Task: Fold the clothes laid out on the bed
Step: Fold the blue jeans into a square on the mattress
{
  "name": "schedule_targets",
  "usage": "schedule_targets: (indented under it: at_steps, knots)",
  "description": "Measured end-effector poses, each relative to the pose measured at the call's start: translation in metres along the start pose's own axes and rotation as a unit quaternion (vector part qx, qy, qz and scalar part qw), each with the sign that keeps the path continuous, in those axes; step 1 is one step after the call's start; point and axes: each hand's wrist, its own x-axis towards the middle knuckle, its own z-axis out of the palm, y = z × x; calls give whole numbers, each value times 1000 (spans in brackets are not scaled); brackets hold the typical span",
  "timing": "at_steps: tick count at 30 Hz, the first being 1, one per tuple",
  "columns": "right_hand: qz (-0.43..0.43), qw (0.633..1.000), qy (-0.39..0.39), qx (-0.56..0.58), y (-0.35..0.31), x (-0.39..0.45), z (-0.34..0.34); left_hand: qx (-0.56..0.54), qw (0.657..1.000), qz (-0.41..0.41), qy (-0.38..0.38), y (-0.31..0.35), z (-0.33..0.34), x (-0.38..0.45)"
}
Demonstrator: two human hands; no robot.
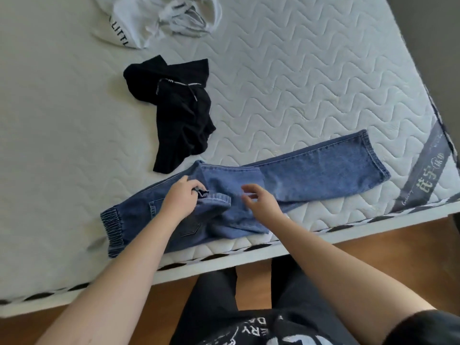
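Here we have the blue jeans (249,192) lying across the near edge of the bed (298,83), waistband to our left, one leg cuff doubled back to the middle. Our left hand (180,197) pinches that cuff; our right hand (261,200) hovers just above the denim, fingers loose, holding nothing. To fold well, we should square the cuff against the seat, smooth outward with the free palm, then fold again. The black garment (179,113) and white top (154,18) wait farther back.

Single head cam — steep downward look, close over bed (298,78) edge, arms entering from below.
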Motion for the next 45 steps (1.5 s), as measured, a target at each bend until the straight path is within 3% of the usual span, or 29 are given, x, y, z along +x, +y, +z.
schedule_targets:
  at_steps: [4, 10, 15, 28, 33, 36, 40, 45]
  knots:
    - [30, 998, -1, -55, 8, 6, 9, 22, 999, 30, -36, -28, 1, -8]
    - [86, 993, 48, -72, 51, 10, -34, 31, 992, 91, -76, 8, 40, 7]
    - [125, 987, 94, -36, 104, 18, -105, 67, 978, 157, -123, 78, 90, 36]
    - [146, 968, 197, 45, 212, 72, -340, 112, 950, 216, -193, 313, 253, 148]
    - [192, 972, 138, -8, 255, 100, -380, 167, 949, 201, -177, 356, 298, 195]
    - [165, 983, 82, 19, 273, 113, -388, 204, 956, 141, -159, 376, 325, 216]
    - [130, 989, 47, -60, 287, 121, -392, 244, 956, 60, -150, 398, 352, 238]
    - [96, 987, -37, -126, 277, 115, -390, 256, 955, 112, -101, 399, 345, 245]
